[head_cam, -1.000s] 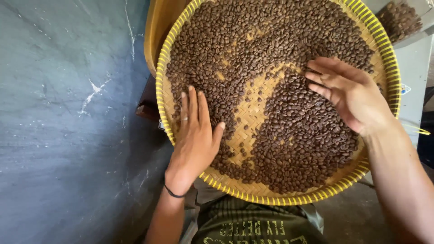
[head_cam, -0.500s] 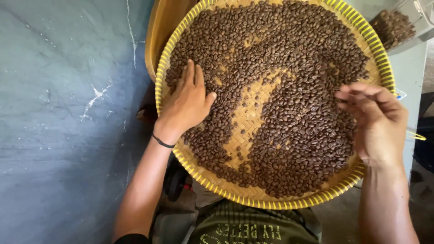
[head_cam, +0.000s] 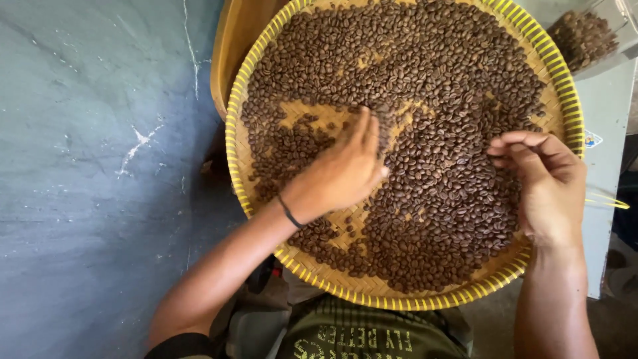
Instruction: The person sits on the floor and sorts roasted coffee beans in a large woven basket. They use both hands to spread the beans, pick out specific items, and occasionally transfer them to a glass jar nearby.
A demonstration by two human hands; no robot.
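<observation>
The single head camera looks almost straight down from close above; the round woven tray [head_cam: 234,143] fills the middle and right, grey floor [head_cam: 100,166] on the left.

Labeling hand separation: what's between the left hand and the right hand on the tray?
In the head view, only roasted coffee beans cover the woven tray between the left hand and right hand; no tool or other object there.

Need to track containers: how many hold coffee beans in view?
2. The round woven tray under the left hand and right hand; a clear container at top right, cut off by the frame edge.
</observation>
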